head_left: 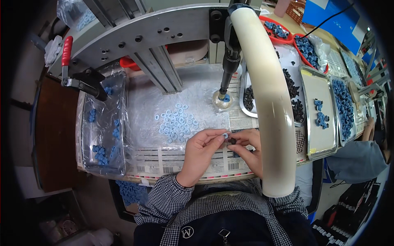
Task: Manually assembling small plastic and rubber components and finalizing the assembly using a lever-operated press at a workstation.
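Observation:
Near the front of the bench, my left hand (198, 152) pinches a pale blue ring (225, 135) between thumb and fingertips. Close beside it, my right hand (248, 148) is closed on a small black part (232, 141), whose exact kind I cannot make out. The ring and the black part are almost touching. Beyond my left hand a loose pile of pale blue rings (176, 124) lies on clear plastic sheeting. Farther back, a dark press rod (230, 61) points down at a round pale base (219, 104) with a blue piece on it. A thick cream tube hides my right forearm.
The cream tube (269, 102) arches close by on the right. A plastic-lined tray (124, 135) with blue parts stands left, below a red-handled clamp (67, 51). Rightward are a tray of black parts (291, 88), a tray with few blue parts (322, 141), red baskets (283, 40) and another person's arm (368, 130).

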The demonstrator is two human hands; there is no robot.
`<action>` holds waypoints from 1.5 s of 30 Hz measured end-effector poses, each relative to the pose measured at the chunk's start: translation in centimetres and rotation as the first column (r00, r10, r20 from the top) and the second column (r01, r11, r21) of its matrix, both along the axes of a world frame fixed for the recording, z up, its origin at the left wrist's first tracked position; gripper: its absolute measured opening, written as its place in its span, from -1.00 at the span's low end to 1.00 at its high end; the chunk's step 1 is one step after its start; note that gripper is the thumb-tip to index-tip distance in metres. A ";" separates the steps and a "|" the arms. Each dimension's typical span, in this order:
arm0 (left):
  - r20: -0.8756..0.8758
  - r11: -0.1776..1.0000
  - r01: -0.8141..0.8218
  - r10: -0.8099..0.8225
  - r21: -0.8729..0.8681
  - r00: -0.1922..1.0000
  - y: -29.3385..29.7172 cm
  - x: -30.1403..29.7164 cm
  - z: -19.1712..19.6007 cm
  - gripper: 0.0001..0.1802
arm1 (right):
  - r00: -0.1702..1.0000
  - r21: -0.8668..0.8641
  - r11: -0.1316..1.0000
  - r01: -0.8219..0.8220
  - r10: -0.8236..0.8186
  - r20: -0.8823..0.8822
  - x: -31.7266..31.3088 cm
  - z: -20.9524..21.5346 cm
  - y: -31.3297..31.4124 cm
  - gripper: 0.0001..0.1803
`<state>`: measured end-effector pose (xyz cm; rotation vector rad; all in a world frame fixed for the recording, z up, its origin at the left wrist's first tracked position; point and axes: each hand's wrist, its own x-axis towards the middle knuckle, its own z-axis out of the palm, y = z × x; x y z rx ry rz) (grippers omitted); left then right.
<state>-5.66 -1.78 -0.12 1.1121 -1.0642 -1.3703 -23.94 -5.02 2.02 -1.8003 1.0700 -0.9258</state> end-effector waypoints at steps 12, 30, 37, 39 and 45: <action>-0.435 0.952 0.069 0.072 0.299 0.897 0.0 0.7 -1.0 -0.81 | 0.983 -0.231 0.971 -0.065 0.022 -0.181 0.0 -0.3 0.0 -0.75; -0.268 0.982 -0.136 0.167 0.130 0.949 3.4 2.7 0.5 -0.83 | 0.980 0.074 0.977 -0.198 0.195 0.050 3.2 2.1 0.3 -0.68; 0.336 0.834 -0.506 0.551 -0.218 0.764 4.3 15.0 7.4 -0.85 | 0.989 0.026 0.989 -0.148 0.149 -0.017 2.1 1.7 -0.1 -0.71; 0.432 0.745 -0.591 0.664 -0.310 0.610 1.4 21.9 6.7 -0.77 | 0.997 0.019 0.998 -0.056 0.056 -0.054 1.0 1.6 -0.3 -0.71; 0.892 0.859 -0.319 0.445 -0.400 0.082 -5.4 37.6 -0.8 -0.65 | 0.993 -0.030 0.995 -0.093 0.090 -0.077 1.3 1.6 0.7 -0.71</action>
